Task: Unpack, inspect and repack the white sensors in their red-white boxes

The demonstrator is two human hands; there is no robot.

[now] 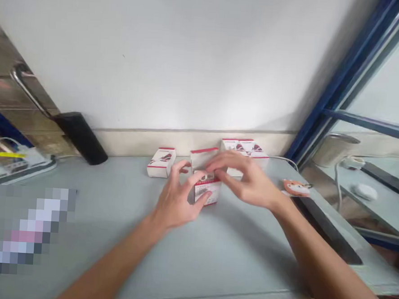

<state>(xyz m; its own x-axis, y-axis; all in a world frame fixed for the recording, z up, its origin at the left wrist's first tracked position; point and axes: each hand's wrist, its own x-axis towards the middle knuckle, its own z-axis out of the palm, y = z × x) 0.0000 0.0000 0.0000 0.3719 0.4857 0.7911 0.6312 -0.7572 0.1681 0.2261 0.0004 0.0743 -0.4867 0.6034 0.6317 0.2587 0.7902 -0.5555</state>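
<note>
Both forearms reaching in from the near edge, you bring your 2 hands together over an opened white box (214, 196) with red trim near the middle of a grey surface (213, 258). Your left hand (178, 202) clasps the box from the left, its fingers curled toward the rim and its thumb on the front panel. Your right hand (245, 175) arches in from the right, wrist raised, knuckles up, fingertips drawn close at the open top; you cannot tell whether they pinch anything. A red-edged flap (200, 158) stands up behind your fingers.

Red lettering runs along the top of the front panel, too blurred to read, above small grey print partly covered by your thumb. A similar box (161, 163) sits apart to the left, and at least 2 more boxes (258, 151) stand side by side near the wall, to the right. Each shows a dark and red picture on white, any wording too small to make out.

To your right lie an orange-and-white item (296, 188) and a long black bar (328, 229); to your left, a black cylinder (81, 138) stands tilted near the wall.
</note>
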